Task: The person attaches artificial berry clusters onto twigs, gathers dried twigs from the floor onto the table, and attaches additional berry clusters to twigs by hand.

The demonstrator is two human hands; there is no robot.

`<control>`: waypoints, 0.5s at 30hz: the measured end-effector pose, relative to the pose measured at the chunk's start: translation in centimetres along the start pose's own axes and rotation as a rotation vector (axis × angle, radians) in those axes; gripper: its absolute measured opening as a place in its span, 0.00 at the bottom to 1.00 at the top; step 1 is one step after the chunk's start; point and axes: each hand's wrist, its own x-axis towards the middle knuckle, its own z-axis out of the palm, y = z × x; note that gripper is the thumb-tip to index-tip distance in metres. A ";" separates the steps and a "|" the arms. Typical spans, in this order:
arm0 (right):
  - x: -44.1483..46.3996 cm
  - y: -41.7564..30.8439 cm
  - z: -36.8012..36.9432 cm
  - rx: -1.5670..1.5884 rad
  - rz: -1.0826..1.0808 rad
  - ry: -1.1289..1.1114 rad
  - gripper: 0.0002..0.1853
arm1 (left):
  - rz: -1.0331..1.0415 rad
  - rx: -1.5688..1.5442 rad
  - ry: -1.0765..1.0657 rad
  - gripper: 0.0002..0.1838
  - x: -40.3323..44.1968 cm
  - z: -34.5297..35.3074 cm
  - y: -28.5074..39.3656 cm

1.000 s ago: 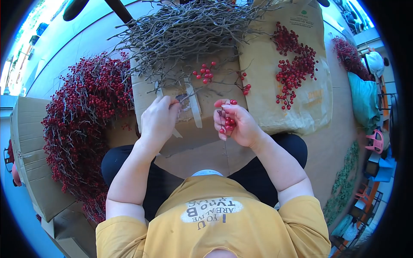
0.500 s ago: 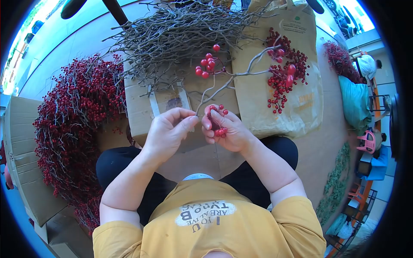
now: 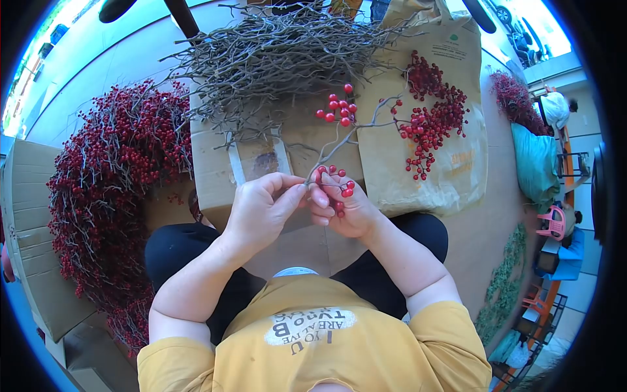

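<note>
A grey-brown artificial branch [image 3: 334, 145] points up and to the right, with red berry clusters on its twigs. My left hand [image 3: 261, 208] pinches the branch's lower end between thumb and fingers. Close against it, my right hand [image 3: 353, 214] is closed at the base of a small red berry sprig [image 3: 347, 188], its thumb and fingertips at the stem. Several berries stick out around those fingers. Whether this sprig is fixed to the branch is hidden by the fingers. Loose red berry sprigs [image 3: 436, 124] lie on the paper bag beyond the branch's tip.
A heap of bare grey branches [image 3: 281, 52] lies on a cardboard box [image 3: 215, 176] in front of me. The brown paper bag [image 3: 457, 176] is at its right. A big pile of berry branches [image 3: 111, 196] stands at left. A pink chair [image 3: 554, 222] is far right.
The branch has swung slightly, and its berry cluster sits lower and further right. Berries that were tucked in my right palm now show spread above the fingers.
</note>
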 end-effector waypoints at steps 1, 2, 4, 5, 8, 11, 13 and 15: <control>0.0 0.0 0.0 -0.008 -0.004 -0.006 0.09 | 0.002 0.026 -0.007 0.09 0.0 -0.1 0.0; 0.0 0.1 0.0 -0.007 0.000 -0.002 0.09 | 0.005 0.052 -0.013 0.09 0.0 -0.1 0.0; -0.1 0.1 0.0 -0.006 0.008 0.006 0.09 | 0.009 0.032 -0.020 0.09 0.0 -0.2 -0.1; -0.1 0.1 -0.1 0.016 0.004 0.006 0.09 | 0.012 0.023 -0.024 0.09 0.0 -0.1 -0.1; -0.1 0.1 -0.2 0.056 -0.007 0.001 0.09 | 0.021 -0.034 0.000 0.08 -0.2 0.1 -0.2; -0.1 0.2 -0.4 0.043 -0.007 -0.010 0.10 | 0.030 -0.018 0.003 0.08 0.0 0.2 -0.2; -0.1 0.2 -0.3 0.020 -0.005 -0.011 0.10 | 0.031 0.012 0.004 0.08 0.0 0.2 -0.2; -0.2 0.2 -0.2 0.016 -0.006 -0.002 0.10 | 0.038 0.040 0.003 0.08 0.1 0.2 -0.3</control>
